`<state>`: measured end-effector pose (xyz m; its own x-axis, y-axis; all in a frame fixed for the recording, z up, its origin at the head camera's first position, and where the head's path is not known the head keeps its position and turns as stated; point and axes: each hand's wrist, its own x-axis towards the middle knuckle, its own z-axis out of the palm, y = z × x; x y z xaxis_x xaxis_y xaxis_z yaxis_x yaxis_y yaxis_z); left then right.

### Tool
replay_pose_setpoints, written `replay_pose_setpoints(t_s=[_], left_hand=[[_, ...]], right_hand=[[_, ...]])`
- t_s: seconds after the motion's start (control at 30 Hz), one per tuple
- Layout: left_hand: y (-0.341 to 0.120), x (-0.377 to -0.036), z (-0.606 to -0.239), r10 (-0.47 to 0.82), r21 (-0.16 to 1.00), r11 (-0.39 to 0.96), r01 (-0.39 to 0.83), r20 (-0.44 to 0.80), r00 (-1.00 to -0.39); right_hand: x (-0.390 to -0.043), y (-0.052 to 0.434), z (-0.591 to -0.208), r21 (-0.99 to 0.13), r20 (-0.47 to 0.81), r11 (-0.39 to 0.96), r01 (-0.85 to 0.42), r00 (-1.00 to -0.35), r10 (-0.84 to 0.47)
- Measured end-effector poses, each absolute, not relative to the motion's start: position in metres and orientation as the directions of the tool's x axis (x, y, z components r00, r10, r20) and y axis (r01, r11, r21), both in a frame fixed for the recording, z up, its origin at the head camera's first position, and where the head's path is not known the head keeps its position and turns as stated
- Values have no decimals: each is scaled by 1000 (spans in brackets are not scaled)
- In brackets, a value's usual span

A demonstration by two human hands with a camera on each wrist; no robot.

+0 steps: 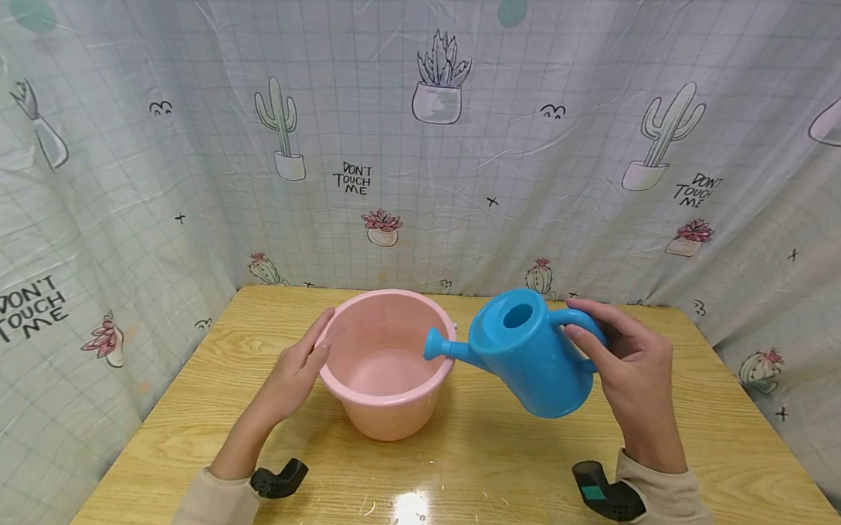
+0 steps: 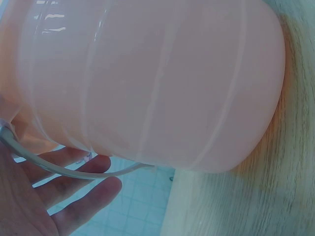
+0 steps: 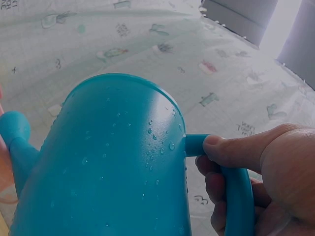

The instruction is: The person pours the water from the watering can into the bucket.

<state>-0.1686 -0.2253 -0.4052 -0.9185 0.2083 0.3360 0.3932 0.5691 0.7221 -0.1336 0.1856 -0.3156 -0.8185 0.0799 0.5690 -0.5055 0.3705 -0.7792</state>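
Bucket [image 1: 389,369], round smooth pink plastic, stands on the glossy wooden desk [image 1: 179,416]; left hand [image 1: 298,370] rests with straight fingers on its rim; only the left wrist view shows its thin wire handle [image 2: 74,169]; right hand [image 1: 632,370] grips the blue watering can [image 1: 528,359], tilted, spout pointing left over the bucket; droplets show only in the right wrist view.

one pink bucket [image 1: 386,362], one blue watering can [image 1: 528,353], two hands [image 1: 293,374]

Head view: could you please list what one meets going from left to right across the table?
Left hand on the rim → pink bucket → blue watering can, tilted with its spout over the bucket → right hand gripping the can's handle.
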Motion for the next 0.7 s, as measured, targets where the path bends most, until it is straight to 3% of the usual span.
replay_pose_setpoints(t_s=[0.7], left_hand=[[-225,-169,-405,210,715,571,404,348,-914]], right_hand=[[-132,185,-316,-790,559,361,-496,-824,92]])
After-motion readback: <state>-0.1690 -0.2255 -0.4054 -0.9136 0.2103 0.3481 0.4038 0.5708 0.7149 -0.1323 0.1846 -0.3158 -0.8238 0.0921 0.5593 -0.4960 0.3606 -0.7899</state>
